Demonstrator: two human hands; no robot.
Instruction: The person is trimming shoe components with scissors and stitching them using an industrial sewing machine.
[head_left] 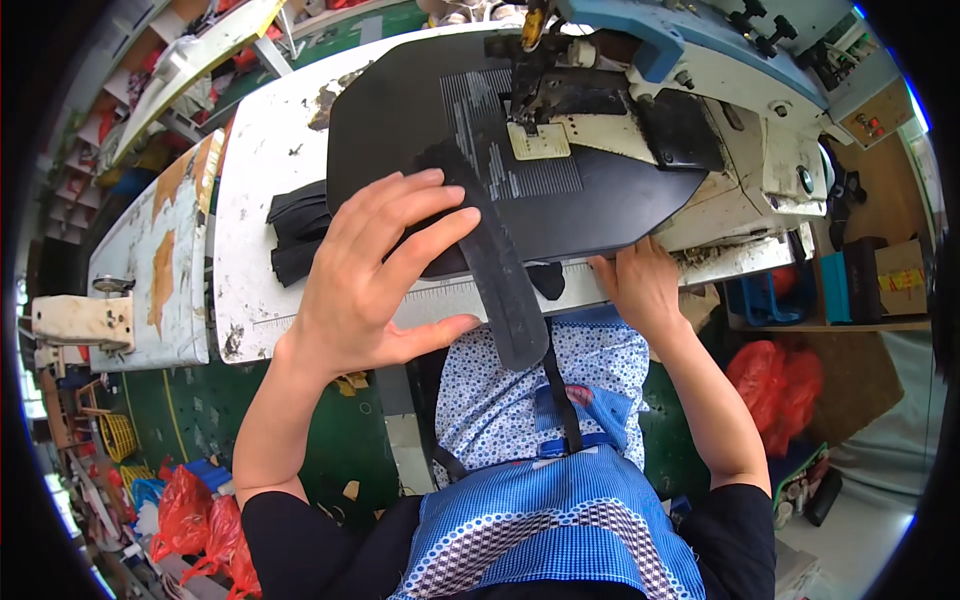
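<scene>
One dark strip (508, 300) lay at frame centre, long axis slanting from upper left to lower right, top end over the black plate (385, 130), rounded end reaching past the white table's (250, 180) front edge. Left hand (360, 265) was nearer, fingers spread and unclenched, strip just to their right; contact couldn't be told. Right hand (645, 285) sat farther right, by the plate's edge, fingers bent, grip unclear.
</scene>
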